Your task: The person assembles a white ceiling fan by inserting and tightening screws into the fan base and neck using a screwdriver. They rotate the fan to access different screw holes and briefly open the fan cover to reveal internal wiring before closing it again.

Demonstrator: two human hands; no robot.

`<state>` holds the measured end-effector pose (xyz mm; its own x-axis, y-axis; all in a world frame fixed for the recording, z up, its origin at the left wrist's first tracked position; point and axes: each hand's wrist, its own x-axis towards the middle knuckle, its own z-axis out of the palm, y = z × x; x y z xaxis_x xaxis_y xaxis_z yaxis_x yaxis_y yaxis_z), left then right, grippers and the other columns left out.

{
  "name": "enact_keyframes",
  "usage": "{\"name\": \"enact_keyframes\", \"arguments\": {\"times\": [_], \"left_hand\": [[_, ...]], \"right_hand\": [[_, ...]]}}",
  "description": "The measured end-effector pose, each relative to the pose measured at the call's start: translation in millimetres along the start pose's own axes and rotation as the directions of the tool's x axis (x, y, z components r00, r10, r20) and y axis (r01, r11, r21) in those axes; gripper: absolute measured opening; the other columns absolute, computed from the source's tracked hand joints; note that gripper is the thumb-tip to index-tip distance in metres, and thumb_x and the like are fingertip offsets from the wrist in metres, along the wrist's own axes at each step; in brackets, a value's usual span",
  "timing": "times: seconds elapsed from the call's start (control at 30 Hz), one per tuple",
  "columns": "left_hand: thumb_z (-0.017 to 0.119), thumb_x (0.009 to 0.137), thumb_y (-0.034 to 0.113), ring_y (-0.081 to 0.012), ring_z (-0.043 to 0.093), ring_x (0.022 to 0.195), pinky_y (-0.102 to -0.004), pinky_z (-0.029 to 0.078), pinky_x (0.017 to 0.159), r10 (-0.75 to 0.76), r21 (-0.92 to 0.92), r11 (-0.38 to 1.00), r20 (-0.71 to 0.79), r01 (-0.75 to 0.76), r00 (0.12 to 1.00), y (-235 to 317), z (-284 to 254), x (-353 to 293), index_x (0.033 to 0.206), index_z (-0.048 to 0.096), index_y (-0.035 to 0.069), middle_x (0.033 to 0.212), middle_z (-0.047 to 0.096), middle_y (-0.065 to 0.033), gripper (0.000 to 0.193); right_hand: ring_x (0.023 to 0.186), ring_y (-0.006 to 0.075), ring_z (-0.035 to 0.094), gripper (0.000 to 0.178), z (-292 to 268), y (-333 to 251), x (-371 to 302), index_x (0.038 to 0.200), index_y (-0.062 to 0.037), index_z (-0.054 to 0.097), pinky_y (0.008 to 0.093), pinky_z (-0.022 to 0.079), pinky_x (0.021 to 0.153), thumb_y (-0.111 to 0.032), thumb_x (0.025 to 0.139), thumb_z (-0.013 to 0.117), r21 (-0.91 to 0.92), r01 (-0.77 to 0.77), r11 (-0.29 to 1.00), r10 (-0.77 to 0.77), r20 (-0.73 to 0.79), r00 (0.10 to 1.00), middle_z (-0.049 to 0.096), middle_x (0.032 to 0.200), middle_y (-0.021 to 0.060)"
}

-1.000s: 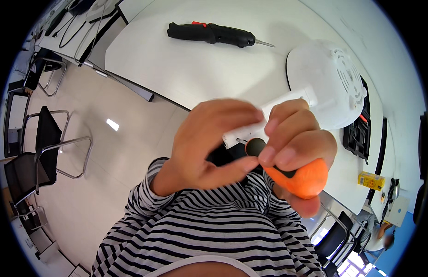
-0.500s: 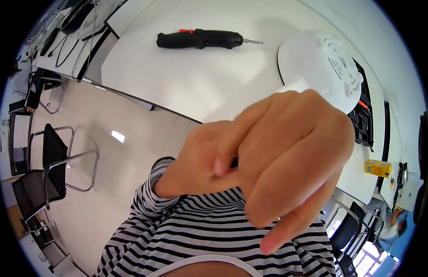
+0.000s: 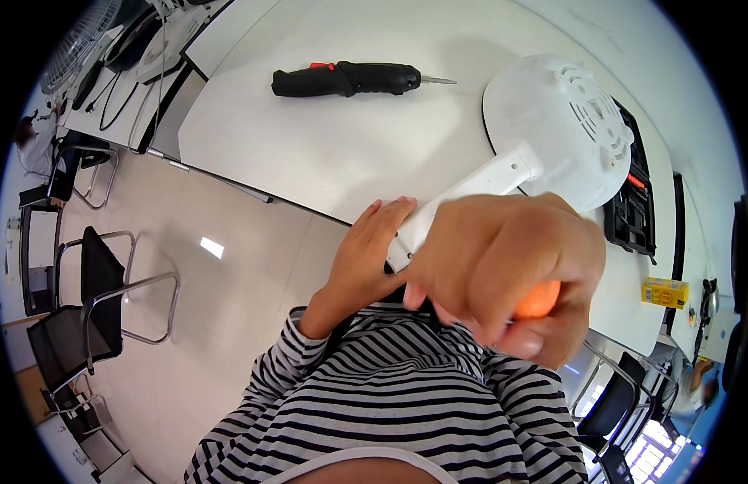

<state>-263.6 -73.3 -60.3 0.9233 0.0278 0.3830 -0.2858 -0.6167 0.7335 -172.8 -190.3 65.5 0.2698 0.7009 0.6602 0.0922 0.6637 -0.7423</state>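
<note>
My left hand (image 3: 362, 262) closes around the near end of a long white plastic bar (image 3: 487, 177) with small holes, held slantwise at the table's edge. In front of the bar, my right hand (image 3: 503, 258) is curled tightly round an orange handle (image 3: 538, 299). Only the handle's rounded end shows, so what sits at its other end is hidden by my fingers. Beyond the bar's far end rests a white domed housing (image 3: 535, 113) with slots and small bosses. On the table further left lies a black cordless screwdriver (image 3: 345, 79) with a red switch, its bit pointing right.
The white table (image 3: 374, 145) spreads out ahead of me. Behind the housing lies an open black tool case (image 3: 632, 218), and a yellow box (image 3: 664, 292) is at the right. Black chairs (image 3: 100, 282) stand on the floor to the left. Other people sit in the background.
My hands have come apart a little. The white bar now shows between them, and the orange handle has come into sight in my right hand. The view has shifted slightly.
</note>
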Motion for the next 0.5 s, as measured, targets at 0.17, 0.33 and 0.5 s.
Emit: {"name": "enact_keyframes", "arguments": {"times": [0.17,0.33,0.5], "left_hand": [[0.069,0.070,0.019,-0.0268,0.049,0.113,-0.0415,0.036,0.099,-0.008,-0.033,0.999,-0.016,0.008,1.000,-3.9,5.4,-2.4,0.121,0.046,0.003,0.119,0.054,-0.0130,0.059],[0.070,0.067,0.015,-0.0260,0.050,0.113,-0.0400,0.038,0.097,-0.006,-0.009,1.000,-0.060,0.005,0.998,-9.3,9.5,-6.6,0.120,0.048,0.002,0.117,0.055,-0.0126,0.059],[0.069,0.066,0.012,-0.0259,0.051,0.112,-0.0394,0.038,0.097,-0.034,0.024,0.999,-0.039,0.035,0.999,-2.0,10.9,-3.0,0.120,0.048,0.002,0.117,0.055,-0.0125,0.059]], "right_hand": [[0.056,0.0195,0.057,0.018,-16.7,14.4,4.9,0.070,-0.0012,0.054,0.0254,0.047,0.050,-0.011,0.073,0.069,0.256,-0.105,0.961,0.043,0.237,0.970,0.057,0.067,0.0066],[0.047,0.0151,0.048,0.021,15.8,18.0,-7.4,0.077,-0.0013,0.050,0.0237,0.040,0.044,-0.008,0.071,0.069,-0.271,0.090,0.958,-0.135,-0.152,0.979,0.053,0.062,0.0054],[0.046,0.0114,0.045,0.036,21.6,17.2,-23.2,0.096,-0.0002,0.037,0.0208,0.040,0.038,-0.033,0.089,0.050,-0.575,0.021,0.818,-0.403,-0.545,0.735,0.048,0.060,0.0096]]}}
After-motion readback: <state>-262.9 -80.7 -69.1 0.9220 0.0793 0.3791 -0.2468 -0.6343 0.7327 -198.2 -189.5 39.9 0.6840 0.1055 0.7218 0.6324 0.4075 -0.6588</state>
